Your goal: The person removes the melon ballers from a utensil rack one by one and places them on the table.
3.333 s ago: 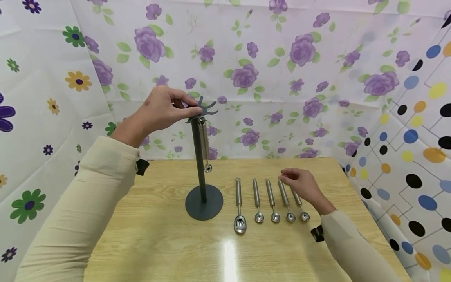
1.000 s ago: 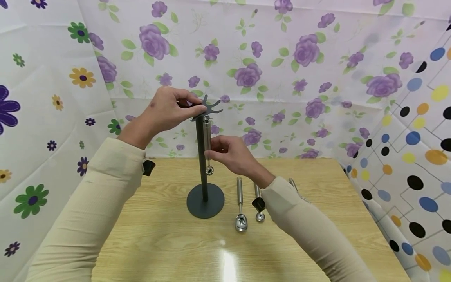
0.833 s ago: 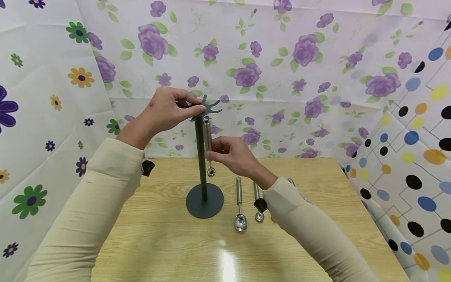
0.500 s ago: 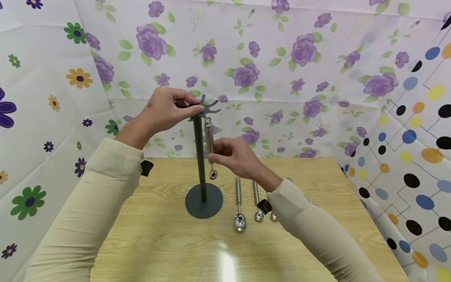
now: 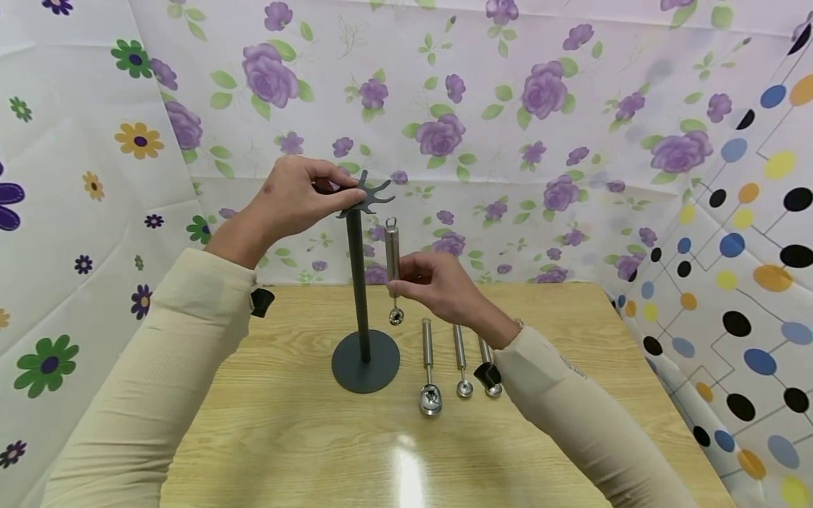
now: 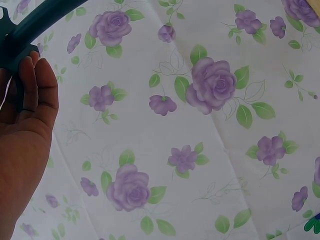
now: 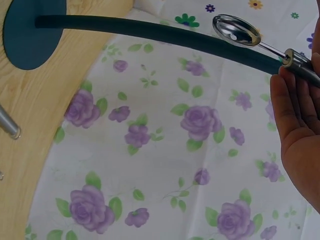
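My left hand (image 5: 305, 194) pinches the hooked top of a dark metal stand (image 5: 359, 282) between thumb and fingers. In the left wrist view, that hand (image 6: 30, 110) shows at the left edge, against the dark hooks. Just right of the pole, my right hand (image 5: 438, 286) pinches the handle of a small steel melon baller (image 5: 392, 257). It hangs upright, its ring end up and apart from the hooks, its round bowl down. The right wrist view shows the melon baller's shiny bowl (image 7: 237, 31) beyond the fingers. Part of its handle is hidden by the right hand (image 7: 305, 130).
Right of the stand's round base (image 5: 346, 374), a larger oval-headed scoop (image 5: 430, 398) lies on the wooden table (image 5: 286, 437). Beside it lie small scoops (image 5: 464, 388), some partly covered by the right forearm. Patterned cloths (image 5: 495, 155) enclose the table's back and sides.
My right hand has gone from the row of scoops to the hanging melon baller, gripped it, taken it off its hook and moved it slightly right. My left hand stays on the stand.
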### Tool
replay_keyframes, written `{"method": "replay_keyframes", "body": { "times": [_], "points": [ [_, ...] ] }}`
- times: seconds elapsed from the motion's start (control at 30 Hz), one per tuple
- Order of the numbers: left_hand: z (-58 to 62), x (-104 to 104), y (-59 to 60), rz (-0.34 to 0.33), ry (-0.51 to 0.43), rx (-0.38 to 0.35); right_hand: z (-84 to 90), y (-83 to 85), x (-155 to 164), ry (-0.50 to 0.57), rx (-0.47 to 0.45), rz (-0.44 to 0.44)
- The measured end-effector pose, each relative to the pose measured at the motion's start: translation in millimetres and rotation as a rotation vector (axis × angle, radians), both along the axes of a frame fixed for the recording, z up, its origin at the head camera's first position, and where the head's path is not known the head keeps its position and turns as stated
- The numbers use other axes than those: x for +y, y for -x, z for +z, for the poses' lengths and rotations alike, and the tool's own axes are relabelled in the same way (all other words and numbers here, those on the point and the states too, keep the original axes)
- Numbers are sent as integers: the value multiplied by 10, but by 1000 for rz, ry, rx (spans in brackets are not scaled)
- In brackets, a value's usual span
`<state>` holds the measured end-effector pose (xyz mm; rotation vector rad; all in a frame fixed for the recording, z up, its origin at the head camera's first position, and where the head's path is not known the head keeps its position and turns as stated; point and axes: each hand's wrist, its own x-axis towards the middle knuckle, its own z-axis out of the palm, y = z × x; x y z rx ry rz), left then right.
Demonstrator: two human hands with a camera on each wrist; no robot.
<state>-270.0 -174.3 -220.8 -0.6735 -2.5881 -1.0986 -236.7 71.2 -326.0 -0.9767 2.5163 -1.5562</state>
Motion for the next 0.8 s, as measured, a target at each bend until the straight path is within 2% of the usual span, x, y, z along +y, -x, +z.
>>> {"method": "replay_keyframes", "body": {
  "times": [0.5,0.8],
  "points": [
    [4,11,-11,5,7,-13,-319,-43,346,-45,-83,-94],
    [5,5,-14,10,6,-16,-521,-51,523,-31,-105,-133]
  ]
}}
